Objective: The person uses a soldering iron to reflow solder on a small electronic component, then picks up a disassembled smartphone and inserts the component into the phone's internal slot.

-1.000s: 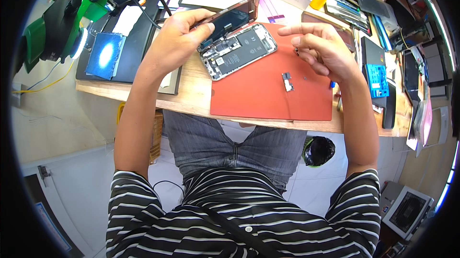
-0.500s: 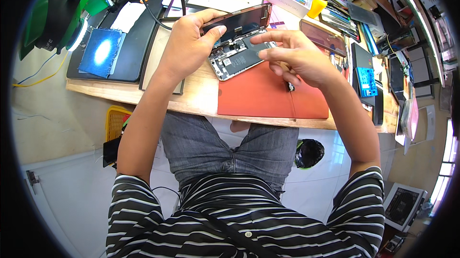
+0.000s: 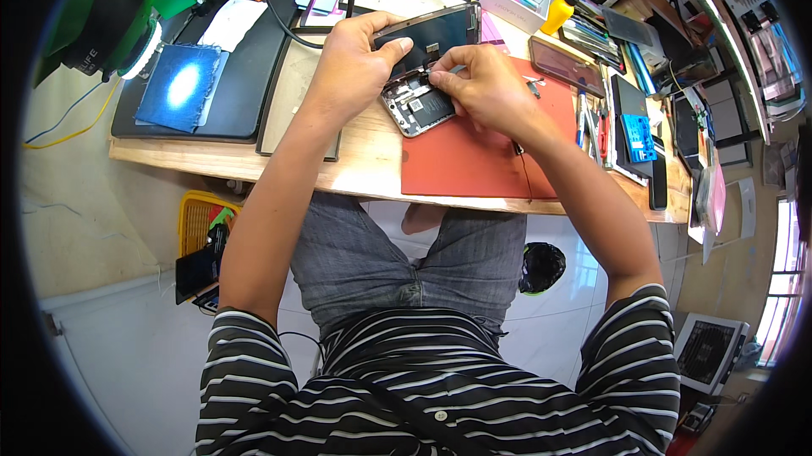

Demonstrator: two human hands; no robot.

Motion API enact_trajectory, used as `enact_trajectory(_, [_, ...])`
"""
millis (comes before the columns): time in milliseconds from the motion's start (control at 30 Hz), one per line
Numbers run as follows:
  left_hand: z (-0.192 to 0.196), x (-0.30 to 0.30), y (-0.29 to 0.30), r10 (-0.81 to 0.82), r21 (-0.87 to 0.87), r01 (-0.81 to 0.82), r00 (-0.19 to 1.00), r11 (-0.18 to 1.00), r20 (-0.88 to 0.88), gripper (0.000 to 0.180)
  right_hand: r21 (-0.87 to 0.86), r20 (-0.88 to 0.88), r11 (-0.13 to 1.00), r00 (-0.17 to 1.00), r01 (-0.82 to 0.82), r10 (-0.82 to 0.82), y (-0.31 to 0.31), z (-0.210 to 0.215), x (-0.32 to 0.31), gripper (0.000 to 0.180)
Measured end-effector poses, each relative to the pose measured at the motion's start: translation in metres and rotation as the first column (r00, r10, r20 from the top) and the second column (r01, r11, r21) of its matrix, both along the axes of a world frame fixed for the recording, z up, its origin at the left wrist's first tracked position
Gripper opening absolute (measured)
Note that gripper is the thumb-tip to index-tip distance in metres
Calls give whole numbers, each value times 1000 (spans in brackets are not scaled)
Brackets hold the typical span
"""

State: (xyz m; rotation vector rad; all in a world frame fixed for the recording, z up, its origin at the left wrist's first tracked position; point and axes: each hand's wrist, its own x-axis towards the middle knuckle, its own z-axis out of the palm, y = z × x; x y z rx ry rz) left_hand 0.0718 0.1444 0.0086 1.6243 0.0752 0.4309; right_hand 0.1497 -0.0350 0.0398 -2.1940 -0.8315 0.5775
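An opened phone lies at the mat's upper left, its innards and black battery showing in the phone body (image 3: 420, 111). Its dark screen panel (image 3: 452, 30) stands tilted up along the far side of the body. My left hand (image 3: 348, 67) grips the left end of that panel, thumb on its inner face. My right hand (image 3: 489, 90) is closed in a pinch at the gap between panel and body. What lies between those fingertips is too small to make out. Under the right wrist rests an orange-red mat (image 3: 465, 168).
A black laptop-like slab (image 3: 241, 92) bears a brightly lit blue cloth (image 3: 179, 88) at left, beside a green lamp (image 3: 93, 24). Right of the mat lie another phone (image 3: 567, 67), several hand tools and a blue plastic piece (image 3: 638, 137). A yellow bottle (image 3: 558, 13) stands behind.
My right hand has moved left and inward, its spread fingers closing into a pinch by the raised panel. My left hand still holds the panel. The view has shifted slightly.
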Motion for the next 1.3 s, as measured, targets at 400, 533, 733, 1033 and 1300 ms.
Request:
enact_trajectory(400, [-2, -10, -1, 47, -41, -48, 999, 998, -17, 21, 203, -589, 961, 807, 187, -32, 0, -3, 1, 28])
enact_trajectory(533, [-5, -13, -1, 62, -37, -62, 998, 997, -17, 20, 160, -609, 971, 792, 175, -43, 3, -8, 3, 23])
enact_trajectory(733, [1, -13, -1, 112, -83, -108, 993, 991, 40, 25, 193, -618, 976, 785, 103, 40, -4, 7, 12, 31])
enact_trajectory(1033, [22, -72, -28, 113, -514, -132, 991, 848, -69, 38, 287, -171, 915, 955, 284, -243, -138, 44, 8, 19])
enact_trajectory(1300, [7, -97, -84, -144, -780, -76, 967, 622, -209, 47, 188, 360, 922, 850, 338, -385, -210, 17, 106, 19])
